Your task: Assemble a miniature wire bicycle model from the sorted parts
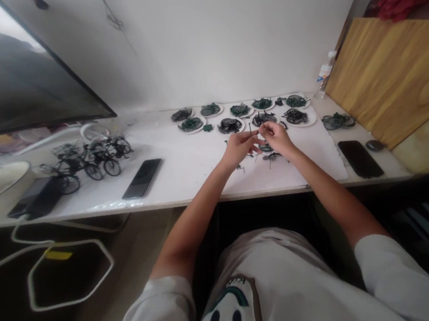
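Over white sheet (185, 171) | left hand (237, 149): thin dark part (250, 128) | right hand (277, 137): beside

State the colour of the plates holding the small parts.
The plates are white; see the head view.

A desk (390, 166) is serving as a small craft bench, seemingly in a home or little workroom. Plates (312, 118) of dark wiry parts (230, 124) are lining the desk's back half, and finished-looking model bicycles (72, 164) are standing at its left. A large screen (30, 83) is rising over its left end; 2 phones (142, 179) are lying on it.
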Demonstrator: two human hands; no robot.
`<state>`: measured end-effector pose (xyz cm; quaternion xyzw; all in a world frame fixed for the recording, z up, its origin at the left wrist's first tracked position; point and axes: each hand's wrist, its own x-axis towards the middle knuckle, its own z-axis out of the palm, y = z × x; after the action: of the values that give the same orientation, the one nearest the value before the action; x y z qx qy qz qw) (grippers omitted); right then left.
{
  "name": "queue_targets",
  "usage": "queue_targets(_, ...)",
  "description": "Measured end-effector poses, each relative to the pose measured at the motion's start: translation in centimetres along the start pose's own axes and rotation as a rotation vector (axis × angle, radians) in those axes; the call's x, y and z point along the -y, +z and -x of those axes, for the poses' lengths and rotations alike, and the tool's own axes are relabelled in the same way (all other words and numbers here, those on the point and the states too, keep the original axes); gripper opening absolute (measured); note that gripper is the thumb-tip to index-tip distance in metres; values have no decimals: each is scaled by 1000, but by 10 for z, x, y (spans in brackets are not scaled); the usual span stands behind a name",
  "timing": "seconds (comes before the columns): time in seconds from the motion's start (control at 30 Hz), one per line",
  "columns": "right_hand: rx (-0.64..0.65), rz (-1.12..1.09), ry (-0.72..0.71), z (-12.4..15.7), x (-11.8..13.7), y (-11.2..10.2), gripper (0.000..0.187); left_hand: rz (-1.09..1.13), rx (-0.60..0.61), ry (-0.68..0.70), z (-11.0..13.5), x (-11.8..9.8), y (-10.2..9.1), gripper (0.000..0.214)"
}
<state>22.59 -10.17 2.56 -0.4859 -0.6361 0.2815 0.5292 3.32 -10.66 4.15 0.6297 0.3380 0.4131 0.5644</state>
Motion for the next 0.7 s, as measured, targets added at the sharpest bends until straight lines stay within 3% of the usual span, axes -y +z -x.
queue_targets(0.17,35,-47,69,2,4,-5,54,78,109,-65,3,-8,-6,40)
queue_targets(0.33,88,-199,256,1,6,-8,57,153,170,-98,0,-8,-11,44)
queue_targets(0.57,93,-364,301,1,14,-9,58,110,271,-1,4,-12,-18,59)
queue_targets(0.7,79,-461,323,0,11,-5,61,70,243,47,6,-14,-14,59)
